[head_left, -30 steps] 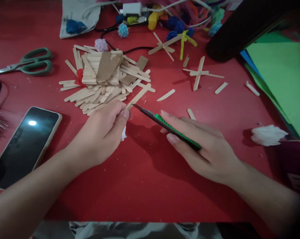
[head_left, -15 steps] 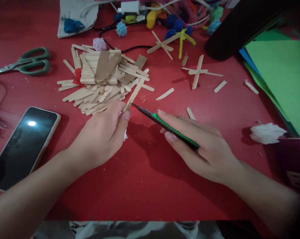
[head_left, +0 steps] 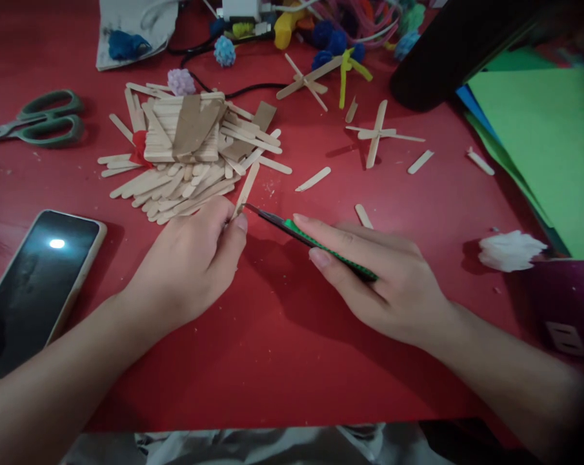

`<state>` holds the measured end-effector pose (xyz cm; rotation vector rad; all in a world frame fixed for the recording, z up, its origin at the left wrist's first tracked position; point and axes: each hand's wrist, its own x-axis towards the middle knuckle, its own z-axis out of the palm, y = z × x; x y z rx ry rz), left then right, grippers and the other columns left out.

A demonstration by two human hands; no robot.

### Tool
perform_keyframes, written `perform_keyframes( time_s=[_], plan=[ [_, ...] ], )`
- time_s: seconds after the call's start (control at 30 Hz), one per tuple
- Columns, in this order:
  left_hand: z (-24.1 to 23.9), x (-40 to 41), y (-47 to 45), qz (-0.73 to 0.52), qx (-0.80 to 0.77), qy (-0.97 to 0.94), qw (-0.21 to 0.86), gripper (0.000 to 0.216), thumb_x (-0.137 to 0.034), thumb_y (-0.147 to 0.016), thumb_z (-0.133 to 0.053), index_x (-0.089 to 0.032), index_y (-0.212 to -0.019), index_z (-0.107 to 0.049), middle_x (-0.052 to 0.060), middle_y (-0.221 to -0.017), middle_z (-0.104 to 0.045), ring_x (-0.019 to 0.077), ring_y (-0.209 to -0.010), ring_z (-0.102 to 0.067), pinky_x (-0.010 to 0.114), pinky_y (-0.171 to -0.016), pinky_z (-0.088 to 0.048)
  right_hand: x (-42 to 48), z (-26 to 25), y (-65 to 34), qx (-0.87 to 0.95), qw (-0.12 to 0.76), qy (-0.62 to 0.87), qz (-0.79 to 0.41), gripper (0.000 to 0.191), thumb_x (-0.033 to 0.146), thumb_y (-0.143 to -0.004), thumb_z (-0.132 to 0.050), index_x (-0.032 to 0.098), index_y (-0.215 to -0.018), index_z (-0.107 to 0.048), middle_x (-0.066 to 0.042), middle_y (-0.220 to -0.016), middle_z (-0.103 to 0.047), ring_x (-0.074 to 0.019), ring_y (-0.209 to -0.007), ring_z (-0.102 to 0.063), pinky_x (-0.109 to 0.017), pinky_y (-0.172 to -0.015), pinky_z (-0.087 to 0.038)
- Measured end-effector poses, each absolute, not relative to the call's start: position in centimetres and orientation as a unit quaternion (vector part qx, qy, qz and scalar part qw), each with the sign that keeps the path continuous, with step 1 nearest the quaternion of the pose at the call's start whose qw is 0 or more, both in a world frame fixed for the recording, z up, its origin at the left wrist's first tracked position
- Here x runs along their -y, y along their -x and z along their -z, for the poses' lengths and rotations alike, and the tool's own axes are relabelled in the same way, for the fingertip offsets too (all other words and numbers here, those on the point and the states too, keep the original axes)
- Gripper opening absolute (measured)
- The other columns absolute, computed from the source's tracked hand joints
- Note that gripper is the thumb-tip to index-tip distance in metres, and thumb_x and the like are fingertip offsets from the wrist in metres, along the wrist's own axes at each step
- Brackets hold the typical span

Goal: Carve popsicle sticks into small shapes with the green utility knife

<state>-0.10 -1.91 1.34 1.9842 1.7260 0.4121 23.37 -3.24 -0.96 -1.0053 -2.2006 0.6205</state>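
Observation:
Between thumb and fingers, my left hand (head_left: 190, 258) pinches a wooden popsicle stick (head_left: 247, 186), which points up and slightly right. My right hand (head_left: 379, 274) is wrapped round a green and black utility knife (head_left: 328, 248). The knife's blade tip touches or nearly touches the stick just above my left thumb. Beyond my left hand lies a loose heap of popsicle sticks (head_left: 175, 187), with a taped bundle of sticks (head_left: 161, 132) on top.
Green-handled scissors (head_left: 52, 123) and a phone (head_left: 40, 290) lie at left. Stick crosses (head_left: 377, 134) and cut stick pieces (head_left: 313, 179) are scattered beyond my right hand. A dark cylinder (head_left: 417, 84), green paper (head_left: 538, 129) and crumpled white tissue (head_left: 512, 250) are at right.
The whole view has shifted, so most things sit a little farther left. The held stick stands steeper, its upper part swung left, with the knife tip still at it.

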Motion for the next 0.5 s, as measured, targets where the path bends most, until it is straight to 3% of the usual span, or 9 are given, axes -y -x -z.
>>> perform_keyframes(
  time_s=[0.23, 0.5],
  plan=[
    [-1.46, 1.87, 0.22, -0.14, -0.639, -0.707, 0.267, 0.03, -0.039, -0.093, -0.047, -0.023, -0.068, -0.051, -0.002, -0.055, -0.049, 0.0151, -0.053, -0.043, 0.033, -0.054, -0.032, 3.3, 0.99, -23.49, 0.836, 0.316, 0.379, -0.238, 0.046, 0.013, -0.1, -0.054, 0.025, -0.144, -0.059, -0.007, -0.108, -0.075, -0.0131, -0.076, -0.067, -0.027, -0.065, -0.057],
    [-1.7, 1.65, 0.35, -0.148, -0.626, -0.711, 0.284, 0.033, -0.038, -0.094, -0.045, -0.023, -0.064, -0.043, -0.001, -0.055, -0.051, 0.0154, -0.054, -0.047, 0.032, -0.056, -0.037, 3.31, 0.97, -23.51, 0.833, 0.323, 0.38, -0.241, 0.046, 0.012, -0.1, -0.053, 0.026, -0.143, -0.059, -0.007, -0.108, -0.076, -0.0128, -0.075, -0.067, -0.027, -0.064, -0.056]
  ],
)
